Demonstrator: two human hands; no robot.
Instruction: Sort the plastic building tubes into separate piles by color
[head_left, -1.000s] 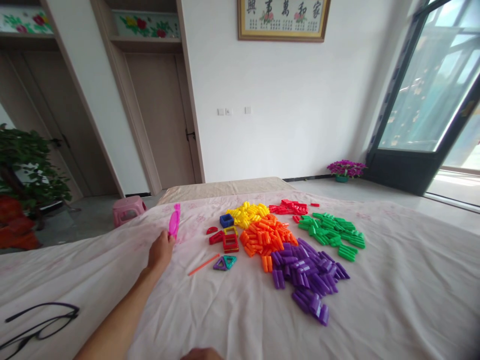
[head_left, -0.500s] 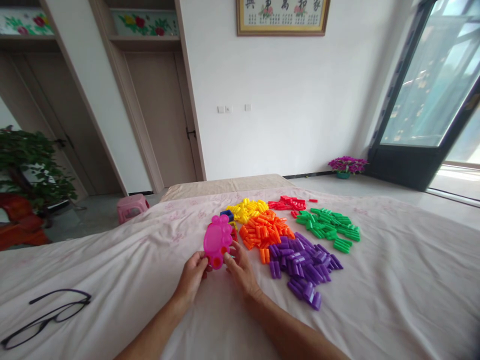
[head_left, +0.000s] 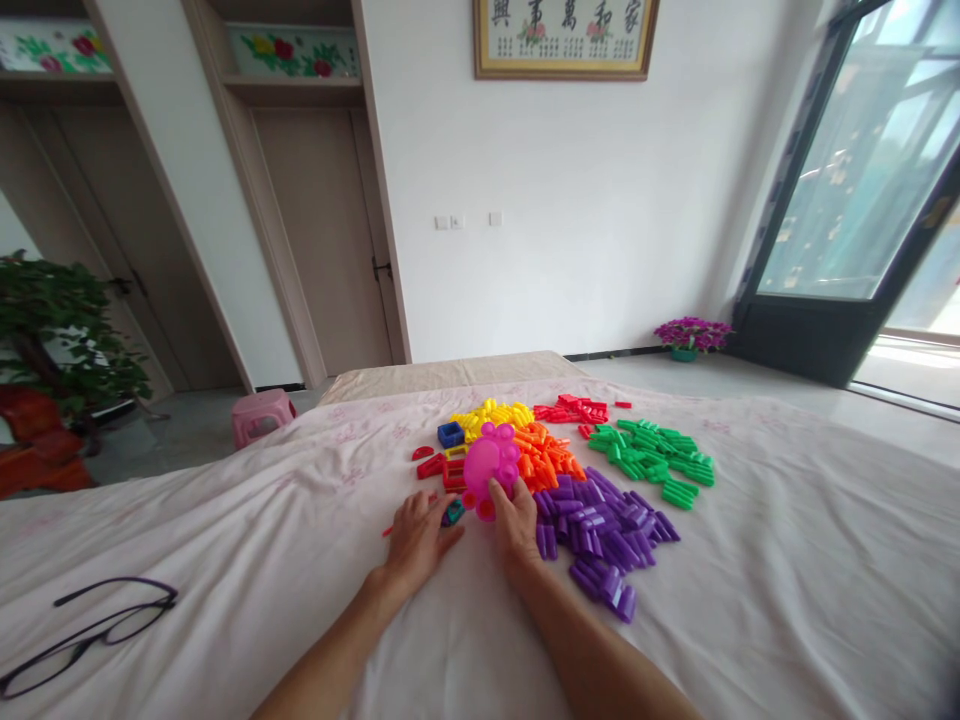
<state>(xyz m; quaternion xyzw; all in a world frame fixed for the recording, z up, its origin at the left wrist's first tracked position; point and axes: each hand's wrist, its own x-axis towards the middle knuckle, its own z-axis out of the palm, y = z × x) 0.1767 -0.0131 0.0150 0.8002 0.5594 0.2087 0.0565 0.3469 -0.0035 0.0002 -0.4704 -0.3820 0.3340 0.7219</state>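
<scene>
A pink, translucent paw-shaped plastic piece is held by its lower right edge in my right hand. Left of it, my left hand is low over the cloth, its thumb apart from the fingers, beside a small dark teal piece. Red pieces, a yellow frame and a blue block lie just beyond. Around the pink piece are heaps of yellow, orange and purple plastic pieces.
Green pieces and red pieces lie farther back on the cloth-covered surface. Black-framed glasses rest at the left. A pink stool stands on the floor beyond.
My left hand has let go of the pink piece and come down beside the small teal piece. My right hand has carried the pink piece to the right, uncovering the red pieces.
</scene>
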